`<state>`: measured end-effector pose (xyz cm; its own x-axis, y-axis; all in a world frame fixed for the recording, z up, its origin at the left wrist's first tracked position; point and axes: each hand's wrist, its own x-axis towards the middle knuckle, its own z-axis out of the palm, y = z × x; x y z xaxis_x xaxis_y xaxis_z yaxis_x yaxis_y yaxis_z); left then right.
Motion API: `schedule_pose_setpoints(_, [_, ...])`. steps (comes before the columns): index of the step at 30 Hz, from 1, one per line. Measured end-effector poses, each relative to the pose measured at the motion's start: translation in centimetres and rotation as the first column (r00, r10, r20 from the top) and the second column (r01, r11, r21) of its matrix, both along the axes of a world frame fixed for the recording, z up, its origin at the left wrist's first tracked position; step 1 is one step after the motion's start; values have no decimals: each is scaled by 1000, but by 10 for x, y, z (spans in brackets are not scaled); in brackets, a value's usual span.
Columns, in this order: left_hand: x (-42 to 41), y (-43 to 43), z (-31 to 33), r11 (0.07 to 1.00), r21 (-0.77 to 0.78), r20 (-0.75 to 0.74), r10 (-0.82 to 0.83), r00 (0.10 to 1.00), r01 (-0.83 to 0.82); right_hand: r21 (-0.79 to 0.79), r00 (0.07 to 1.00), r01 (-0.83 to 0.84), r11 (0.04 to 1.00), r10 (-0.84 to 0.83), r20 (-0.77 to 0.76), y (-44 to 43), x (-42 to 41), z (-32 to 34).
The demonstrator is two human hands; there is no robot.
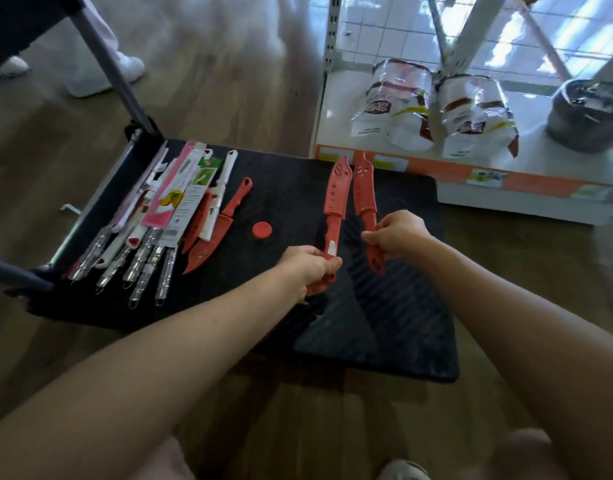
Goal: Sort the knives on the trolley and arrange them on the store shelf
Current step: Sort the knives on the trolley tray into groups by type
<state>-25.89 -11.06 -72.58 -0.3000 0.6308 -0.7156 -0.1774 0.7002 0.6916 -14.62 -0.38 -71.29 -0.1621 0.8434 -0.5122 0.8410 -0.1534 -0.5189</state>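
Over the black ribbed trolley deck (402, 306), the left hand (307, 268) grips the handle of one red plastic sheathed knife (336, 199). The right hand (398, 232) pinches the handle of a second red sheathed knife (365, 192) just beside it. A heap of packaged and red knives (166, 223) lies at the deck's left end.

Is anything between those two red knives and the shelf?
Nothing visible does. The left hand holds one red plastic-sheathed knife, the right hand the other red knife, tips toward the white shelf with orange edge; white bags sit farther back.
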Motion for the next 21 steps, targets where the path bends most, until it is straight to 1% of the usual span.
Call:
schedule_pose_setpoints(2, [16,8,-12,999,-25,-26,-30,999,29,-11,999,19,1000,-19,35,4,17,-4])
schedule_pose_setpoints(6, [42,21,-32,998,-49,-39,-31,999,29,-64,995,25,998,-19,100,10,40,-11])
schedule_pose_setpoints(12, [74,35,-52,1000,-16,-97,-21,995,20,-129,990,32,991,-14,137,13,62,-25])
schedule_pose_setpoints(15, [82,37,-57,1000,-3,-134,-31,991,30,-192,985,58,980,-25,169,15,73,-31])
schedule_pose_setpoints(18, [87,39,-61,997,-4,-149,-76,986,76,-298,983,92,950,-39,181,17,81,-34])
schedule_pose_setpoints(21, [89,40,-64,984,-33,-230,-177,957,174,-359,985,65,931,-1,175,18,81,-36])
